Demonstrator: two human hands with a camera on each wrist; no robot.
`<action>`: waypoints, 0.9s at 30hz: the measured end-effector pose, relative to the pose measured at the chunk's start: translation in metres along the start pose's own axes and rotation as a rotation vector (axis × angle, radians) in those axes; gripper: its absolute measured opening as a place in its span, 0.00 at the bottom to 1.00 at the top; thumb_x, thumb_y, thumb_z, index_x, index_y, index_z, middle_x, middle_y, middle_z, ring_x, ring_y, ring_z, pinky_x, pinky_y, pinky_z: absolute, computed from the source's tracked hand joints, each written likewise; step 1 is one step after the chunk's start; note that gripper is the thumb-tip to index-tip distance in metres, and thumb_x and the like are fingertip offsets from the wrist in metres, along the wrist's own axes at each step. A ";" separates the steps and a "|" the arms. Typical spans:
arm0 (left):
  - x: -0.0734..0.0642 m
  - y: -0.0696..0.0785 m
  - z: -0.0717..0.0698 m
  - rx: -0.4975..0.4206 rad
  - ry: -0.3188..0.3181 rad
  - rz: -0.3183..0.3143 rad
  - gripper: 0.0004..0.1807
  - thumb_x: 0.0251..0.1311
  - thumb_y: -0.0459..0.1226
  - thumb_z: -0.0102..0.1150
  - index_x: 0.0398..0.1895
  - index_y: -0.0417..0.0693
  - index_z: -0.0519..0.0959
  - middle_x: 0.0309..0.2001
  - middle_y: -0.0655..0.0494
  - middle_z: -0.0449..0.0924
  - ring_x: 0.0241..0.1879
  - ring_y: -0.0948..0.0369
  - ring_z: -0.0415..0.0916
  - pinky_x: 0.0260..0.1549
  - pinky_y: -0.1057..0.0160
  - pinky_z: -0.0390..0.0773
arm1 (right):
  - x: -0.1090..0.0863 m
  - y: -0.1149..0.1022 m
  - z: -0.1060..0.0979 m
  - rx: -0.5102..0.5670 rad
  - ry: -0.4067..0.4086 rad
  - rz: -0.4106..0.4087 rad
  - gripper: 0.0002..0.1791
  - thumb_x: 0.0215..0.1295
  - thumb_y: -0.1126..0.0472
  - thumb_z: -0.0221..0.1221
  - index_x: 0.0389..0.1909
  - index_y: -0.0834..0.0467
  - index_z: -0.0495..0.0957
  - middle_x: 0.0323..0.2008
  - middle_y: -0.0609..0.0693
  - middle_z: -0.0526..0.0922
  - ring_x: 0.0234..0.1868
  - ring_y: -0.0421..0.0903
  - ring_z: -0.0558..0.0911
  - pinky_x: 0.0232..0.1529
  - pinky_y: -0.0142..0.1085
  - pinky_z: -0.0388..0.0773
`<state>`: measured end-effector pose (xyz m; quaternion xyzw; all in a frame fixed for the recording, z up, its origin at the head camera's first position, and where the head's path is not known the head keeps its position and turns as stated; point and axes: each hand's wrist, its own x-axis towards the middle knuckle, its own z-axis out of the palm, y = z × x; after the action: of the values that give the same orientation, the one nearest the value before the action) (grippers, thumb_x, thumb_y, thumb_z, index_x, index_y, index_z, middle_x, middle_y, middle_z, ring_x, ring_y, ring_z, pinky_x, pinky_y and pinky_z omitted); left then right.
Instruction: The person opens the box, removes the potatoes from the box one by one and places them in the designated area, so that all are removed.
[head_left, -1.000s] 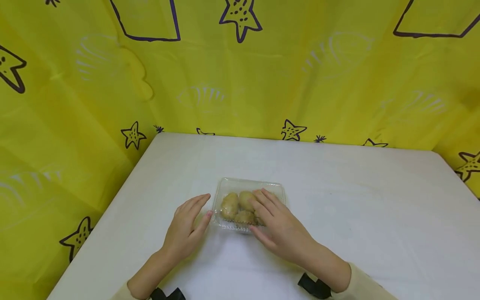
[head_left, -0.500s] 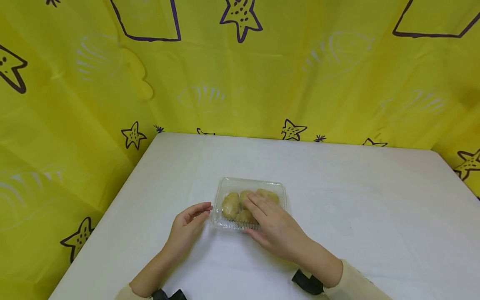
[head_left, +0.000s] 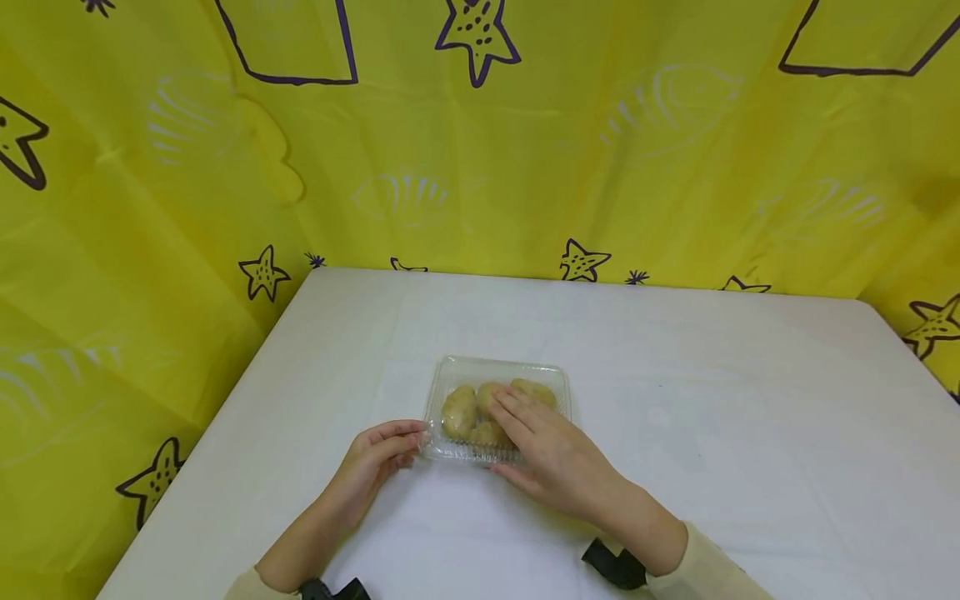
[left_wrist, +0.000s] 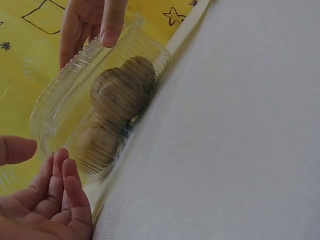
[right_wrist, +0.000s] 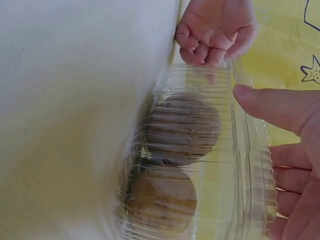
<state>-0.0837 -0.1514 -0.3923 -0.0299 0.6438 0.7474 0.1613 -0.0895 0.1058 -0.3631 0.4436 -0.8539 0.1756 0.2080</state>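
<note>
A clear plastic clamshell box (head_left: 450, 367) stands on the table with its lid down. Several potatoes (head_left: 459, 412) show through its ribbed walls. My right hand (head_left: 558, 450) lies over the right part of the lid with fingers straight, its thumb (right_wrist: 257, 102) at the front rim. At the box's left end is my left hand (head_left: 367, 467), fingertips right at the corner. In the left wrist view its thumb (left_wrist: 17, 150) and fingers (left_wrist: 60, 187) stand apart, beside the box end. My right hand hides some of the potatoes in the head view.
The box stands on a white-covered table (head_left: 712, 400), near the middle of its front half. Yellow cloth (head_left: 525, 150) with drawn stars hangs behind and at the sides. Black straps (head_left: 617, 567) circle both wrists.
My left hand has lowered and come in to the box's left front corner. The right hand has slid slightly left over the lid. The box stays about where it was.
</note>
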 end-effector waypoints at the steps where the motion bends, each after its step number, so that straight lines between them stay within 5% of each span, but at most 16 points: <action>1: 0.000 0.000 0.000 -0.001 -0.002 0.001 0.16 0.57 0.31 0.54 0.47 0.28 0.73 0.37 0.56 0.78 0.36 0.64 0.72 0.37 0.67 0.73 | 0.000 0.000 0.000 -0.002 -0.004 0.003 0.40 0.48 0.52 0.68 0.57 0.70 0.66 0.58 0.64 0.68 0.61 0.58 0.65 0.57 0.49 0.64; 27: 0.001 -0.007 -0.004 -0.050 -0.142 0.010 0.05 0.57 0.29 0.52 0.36 0.38 0.75 0.31 0.56 0.79 0.34 0.64 0.76 0.34 0.70 0.74 | -0.001 -0.002 0.001 -0.025 -0.043 0.022 0.37 0.50 0.53 0.67 0.55 0.72 0.69 0.56 0.65 0.70 0.60 0.60 0.66 0.58 0.48 0.63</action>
<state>-0.0829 -0.1547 -0.4001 0.0222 0.6121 0.7642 0.2022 -0.0875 0.1052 -0.3645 0.4354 -0.8651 0.1573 0.1931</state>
